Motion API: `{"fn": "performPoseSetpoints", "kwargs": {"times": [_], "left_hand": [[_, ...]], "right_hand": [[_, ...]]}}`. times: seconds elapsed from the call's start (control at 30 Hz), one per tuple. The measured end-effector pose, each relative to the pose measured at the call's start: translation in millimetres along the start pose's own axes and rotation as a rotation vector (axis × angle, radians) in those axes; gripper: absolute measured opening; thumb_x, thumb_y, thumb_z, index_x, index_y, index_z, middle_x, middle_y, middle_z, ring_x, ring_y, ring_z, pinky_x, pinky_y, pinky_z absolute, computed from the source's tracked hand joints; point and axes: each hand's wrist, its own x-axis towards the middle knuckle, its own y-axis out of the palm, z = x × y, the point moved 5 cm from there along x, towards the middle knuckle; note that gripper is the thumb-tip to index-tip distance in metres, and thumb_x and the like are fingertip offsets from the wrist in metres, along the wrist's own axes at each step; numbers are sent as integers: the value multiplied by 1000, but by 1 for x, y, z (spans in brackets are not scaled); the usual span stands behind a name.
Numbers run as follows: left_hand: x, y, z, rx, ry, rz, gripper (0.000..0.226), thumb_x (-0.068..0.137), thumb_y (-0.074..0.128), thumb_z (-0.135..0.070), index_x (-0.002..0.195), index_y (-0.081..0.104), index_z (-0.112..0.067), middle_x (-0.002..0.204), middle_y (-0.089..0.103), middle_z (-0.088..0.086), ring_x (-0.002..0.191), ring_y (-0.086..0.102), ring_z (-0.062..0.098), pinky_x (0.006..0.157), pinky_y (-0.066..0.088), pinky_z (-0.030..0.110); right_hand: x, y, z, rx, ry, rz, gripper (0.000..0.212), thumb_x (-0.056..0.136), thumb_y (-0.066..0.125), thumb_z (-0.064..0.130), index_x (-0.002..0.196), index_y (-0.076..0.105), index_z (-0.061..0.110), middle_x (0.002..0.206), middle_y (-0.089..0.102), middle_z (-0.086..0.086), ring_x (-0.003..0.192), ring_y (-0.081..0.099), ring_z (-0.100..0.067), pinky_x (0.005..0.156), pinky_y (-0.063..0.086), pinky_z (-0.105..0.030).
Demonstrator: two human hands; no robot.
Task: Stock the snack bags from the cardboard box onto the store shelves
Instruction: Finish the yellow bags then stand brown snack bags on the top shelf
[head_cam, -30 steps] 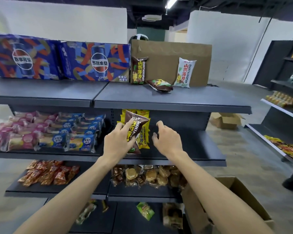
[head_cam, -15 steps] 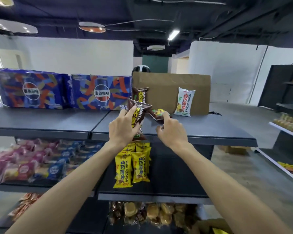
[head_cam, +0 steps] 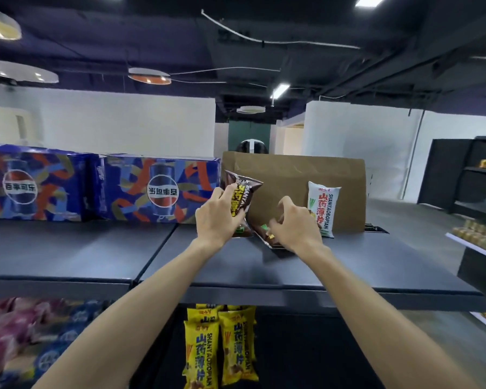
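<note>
Hands of the person reach over the dark grey metal top shelf (head_cam: 348,265) of the store rack. The left hand (head_cam: 218,217) grips a brown plastic snack bag with yellow letters (head_cam: 243,197); the fingers and thumb are curled round its lower half, and the bag stands almost upright above the shelf, with its sealed top edge pointing up. The right hand (head_cam: 296,224) is just beside it, to the right. Its fingers are bent downward over a second brown snack bag (head_cam: 264,234), which lies flat on the shelf. The fingertips seem to touch this bag, but it is not possible to tell if they really pinch it.

Behind both hands a flat brown cardboard sheet (head_cam: 295,175) stands upright at the back of the shelf. A white snack bag with red letters (head_cam: 323,209) leans against this cardboard, near the right hand on its right side. To the left of the held bag, two blue cola cartons with round logos (head_cam: 160,189) stand side by side on the same shelf.

On the shelf below, yellow snack bags (head_cam: 222,349) stand in a row under the arms. At the far left there are pink and blue snack packs (head_cam: 26,332), which are blurred.
</note>
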Motion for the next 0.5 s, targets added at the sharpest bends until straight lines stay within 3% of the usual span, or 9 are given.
{"fn": "performPoseSetpoints", "kwargs": {"times": [0.2,0.5], "left_hand": [[24,48,6,-19,-40,56,53,86,65,-42,133,47,-23,106,56,3,84,64,27,65,52,39],[47,98,12,106,-44,125,59,88,60,-42,141,41,-24,108,51,8,84,64,29,60,50,38]], "right_hand": [[42,15,-39,-47,91,67,26,90,47,5,114,51,13,111,59,-11,101,56,-32,86,48,-42],[75,53,-62,-52,117,412,32,94,47,19,126,51,20,124,60,-9,108,57,-27,90,48,-35]]}}
